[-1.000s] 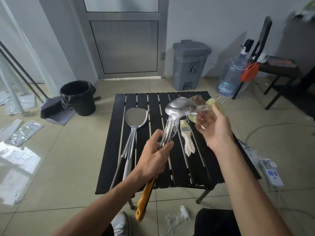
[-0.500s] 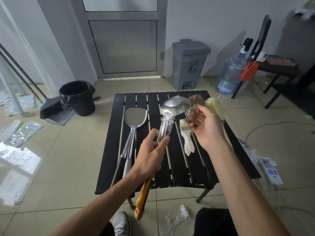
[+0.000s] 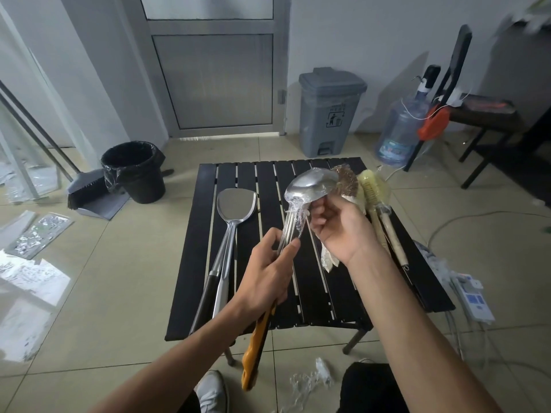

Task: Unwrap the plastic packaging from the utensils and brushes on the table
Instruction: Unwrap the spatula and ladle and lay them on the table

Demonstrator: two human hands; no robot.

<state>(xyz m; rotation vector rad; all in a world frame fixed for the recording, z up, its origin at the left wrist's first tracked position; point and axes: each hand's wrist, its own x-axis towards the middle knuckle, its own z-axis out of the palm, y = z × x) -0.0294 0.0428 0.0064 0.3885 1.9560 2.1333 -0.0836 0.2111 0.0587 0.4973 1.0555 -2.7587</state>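
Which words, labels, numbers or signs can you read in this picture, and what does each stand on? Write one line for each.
No word or number is legible.
Grey pedal bin: litter pictogram, a figure dropping rubbish into a bin; characters above it too blurred.
Water jug: blue label, print too small to read.
White power strip on the floor: blue patches, nothing legible.

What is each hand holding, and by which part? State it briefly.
The left hand grips the ladle by its metal shaft, above the orange handle. The right hand pinches the plastic wrap bunched just under the bowl.
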